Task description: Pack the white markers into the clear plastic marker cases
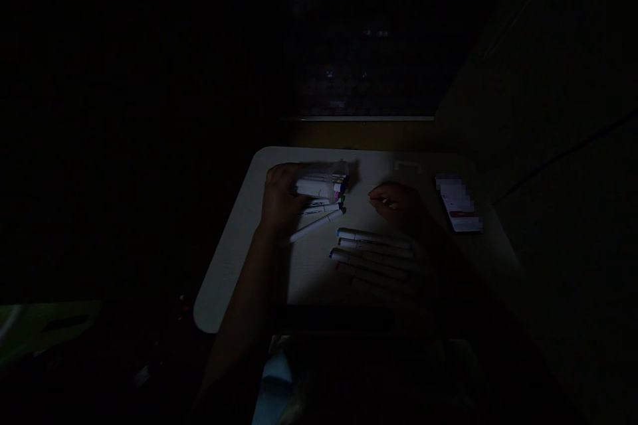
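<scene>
The scene is very dark. My left hand [280, 200] is wrapped round a bundle of white markers [321, 187] with coloured caps, held in what looks like a clear pouch, on a small pale table [234, 259]. One white marker [316, 226] pokes out below that hand. My right hand [399, 206] rests on the table to the right, fingers curled and pointing left; I cannot make out whether anything is in them. Just in front of the right hand, several loose markers [373, 252] lie side by side.
A small card or packet [458, 207] lies near the table's right edge. A dim ledge [359, 118] runs behind the table. Pale cloth [274, 378] shows below the table's near edge. Everything else is in darkness.
</scene>
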Demonstrator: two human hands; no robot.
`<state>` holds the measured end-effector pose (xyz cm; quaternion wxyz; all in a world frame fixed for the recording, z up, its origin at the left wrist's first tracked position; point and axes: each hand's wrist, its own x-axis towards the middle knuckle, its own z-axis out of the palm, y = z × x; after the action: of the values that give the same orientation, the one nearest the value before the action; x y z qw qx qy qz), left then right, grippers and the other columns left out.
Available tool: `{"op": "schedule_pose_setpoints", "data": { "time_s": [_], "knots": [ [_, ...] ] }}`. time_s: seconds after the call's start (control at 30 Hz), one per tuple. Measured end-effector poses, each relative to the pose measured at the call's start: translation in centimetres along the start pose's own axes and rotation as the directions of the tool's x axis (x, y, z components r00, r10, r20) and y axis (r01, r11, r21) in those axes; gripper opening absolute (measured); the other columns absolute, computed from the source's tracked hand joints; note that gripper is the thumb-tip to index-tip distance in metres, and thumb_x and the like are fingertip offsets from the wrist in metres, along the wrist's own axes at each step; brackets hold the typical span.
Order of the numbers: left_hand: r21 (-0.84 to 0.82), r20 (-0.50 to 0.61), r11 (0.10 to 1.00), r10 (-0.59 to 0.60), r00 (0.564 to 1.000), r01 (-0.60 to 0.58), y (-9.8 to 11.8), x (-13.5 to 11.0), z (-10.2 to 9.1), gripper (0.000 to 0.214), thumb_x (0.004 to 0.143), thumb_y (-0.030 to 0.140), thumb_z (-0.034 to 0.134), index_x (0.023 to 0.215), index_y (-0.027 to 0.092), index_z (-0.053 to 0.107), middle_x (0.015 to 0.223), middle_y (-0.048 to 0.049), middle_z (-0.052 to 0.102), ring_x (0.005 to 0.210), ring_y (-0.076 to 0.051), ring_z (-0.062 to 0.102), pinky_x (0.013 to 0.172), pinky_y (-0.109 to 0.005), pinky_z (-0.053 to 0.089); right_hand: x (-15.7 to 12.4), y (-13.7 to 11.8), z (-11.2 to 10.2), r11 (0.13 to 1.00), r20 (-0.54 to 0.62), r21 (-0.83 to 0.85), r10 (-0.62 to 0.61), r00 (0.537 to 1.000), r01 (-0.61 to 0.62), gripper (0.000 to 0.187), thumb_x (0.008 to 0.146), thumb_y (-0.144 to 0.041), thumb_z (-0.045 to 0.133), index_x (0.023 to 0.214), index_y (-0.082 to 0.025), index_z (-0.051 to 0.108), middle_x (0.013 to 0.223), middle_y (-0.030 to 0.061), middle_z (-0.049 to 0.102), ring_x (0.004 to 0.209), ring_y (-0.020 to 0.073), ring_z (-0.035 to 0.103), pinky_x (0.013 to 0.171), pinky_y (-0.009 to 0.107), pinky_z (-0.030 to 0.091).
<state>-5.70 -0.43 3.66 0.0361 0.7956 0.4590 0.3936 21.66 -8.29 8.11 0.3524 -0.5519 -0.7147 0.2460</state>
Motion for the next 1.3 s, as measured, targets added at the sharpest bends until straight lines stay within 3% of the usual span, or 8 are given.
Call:
{"op": "schedule_pose_setpoints", "data": {
  "time_s": [0.07, 0.17, 0.23, 0.4, 0.67, 0.93, 1.1, 1.3],
  "knots": [
    [0.011, 0.000, 1.000, -0.005, 1.000, 0.005, 0.1, 0.0, 0.0, 0.055, 0.067, 0.025, 0.075, 0.118, 0.021, 0.057, 0.120, -0.0071, 0.063, 0.116, -0.030, 0.053, 0.101, -0.048, 0.043, -0.4, 0.7, -0.5, 0.997, 0.151, -0.073, 0.043, 0.988, -0.032, 0.015, 0.080, -0.020, 0.060, 0.091, -0.018, 0.069, 0.087, 0.0048, 0.074, 0.076, 0.0160, 0.068, 0.068, 0.027, 0.053],
    [0.015, -0.007, 1.000, -0.024, 1.000, 0.025, 0.2, 0.0, 0.0, 0.056, 0.065, 0.023, 0.075, 0.118, 0.023, 0.057, 0.120, -0.0063, 0.063, 0.116, -0.029, 0.053, 0.101, -0.047, 0.044, -1.3, 1.3, -1.5, 0.969, 0.401, -0.245, 0.117, 0.909, -0.017, 0.014, 0.079, -0.020, 0.067, 0.092, -0.018, 0.071, 0.090, 0.0065, 0.073, 0.082, 0.0178, 0.068, 0.072, 0.027, 0.053],
    [0.003, -0.012, 1.000, -0.022, 1.000, 0.022, 0.2, 0.1, 0.0, 0.056, 0.064, 0.022, 0.075, 0.117, 0.024, 0.058, 0.119, -0.0060, 0.064, 0.116, -0.029, 0.054, 0.100, -0.046, 0.044, -1.9, 1.4, -2.1, 0.946, 0.459, -0.325, 0.160, 0.874, -0.002, 0.012, 0.081, -0.023, 0.069, 0.092, -0.018, 0.070, 0.094, 0.0087, 0.072, 0.085, 0.0182, 0.067, 0.076, 0.029, 0.054],
    [-0.008, -0.018, 1.000, -0.012, 1.000, 0.012, 0.3, 0.1, 0.0, 0.055, 0.063, 0.026, 0.076, 0.116, 0.023, 0.059, 0.118, -0.0070, 0.064, 0.114, -0.030, 0.054, 0.098, -0.047, 0.045, -2.9, 0.8, -2.5, 0.936, 0.424, -0.351, 0.166, 0.890, -0.007, 0.029, 0.095, -0.037, 0.055, 0.118, -0.021, 0.061, 0.123, 0.0076, 0.060, 0.103, 0.0185, 0.061, 0.088, 0.038, 0.054],
    [-0.010, -0.003, 1.000, -0.030, 1.000, 0.030, 0.4, 0.1, -0.1, 0.053, 0.066, 0.029, 0.074, 0.117, 0.023, 0.059, 0.118, -0.0083, 0.064, 0.115, -0.031, 0.053, 0.101, -0.049, 0.042, -3.2, 1.2, -2.0, 0.925, 0.375, -0.380, 0.176, 0.910, -0.022, 0.030, 0.094, -0.036, 0.056, 0.119, -0.020, 0.060, 0.123, 0.0083, 0.060, 0.103, 0.0186, 0.062, 0.087, 0.039, 0.054],
    [-0.015, -0.014, 1.000, -0.021, 1.000, 0.021, 0.2, 0.1, 0.1, 0.056, 0.062, 0.025, 0.074, 0.116, 0.023, 0.058, 0.118, -0.0065, 0.064, 0.114, -0.030, 0.054, 0.100, -0.048, 0.042, -2.9, 3.1, -1.7, 0.901, 0.383, -0.433, 0.221, 0.897, -0.037, 0.020, 0.092, -0.036, 0.060, 0.095, -0.017, 0.066, 0.097, 0.0052, 0.067, 0.085, 0.0140, 0.064, 0.077, 0.032, 0.055],
    [-0.018, -0.016, 1.000, -0.016, 1.000, 0.016, 0.3, 0.1, 0.0, 0.054, 0.066, 0.027, 0.073, 0.117, 0.023, 0.057, 0.119, -0.0070, 0.063, 0.114, -0.030, 0.053, 0.100, -0.049, 0.042, -2.7, 3.5, -2.3, 0.912, 0.325, -0.409, 0.189, 0.927, -0.043, 0.023, 0.093, -0.038, 0.058, 0.101, -0.017, 0.066, 0.101, 0.0054, 0.068, 0.086, 0.0142, 0.064, 0.078, 0.033, 0.055],
    [-0.005, -0.017, 1.000, -0.027, 0.999, 0.027, 0.4, 0.1, 0.1, 0.049, 0.070, 0.038, 0.073, 0.115, 0.024, 0.059, 0.116, -0.0070, 0.065, 0.113, -0.029, 0.054, 0.099, -0.047, 0.043, -2.2, 3.0, -4.3, 0.940, 0.173, -0.339, 0.113, 0.978, -0.049, 0.009, 0.075, -0.023, 0.070, 0.083, -0.022, 0.073, 0.086, 0.0058, 0.074, 0.080, 0.0225, 0.069, 0.071, 0.033, 0.053]
  ]
}}
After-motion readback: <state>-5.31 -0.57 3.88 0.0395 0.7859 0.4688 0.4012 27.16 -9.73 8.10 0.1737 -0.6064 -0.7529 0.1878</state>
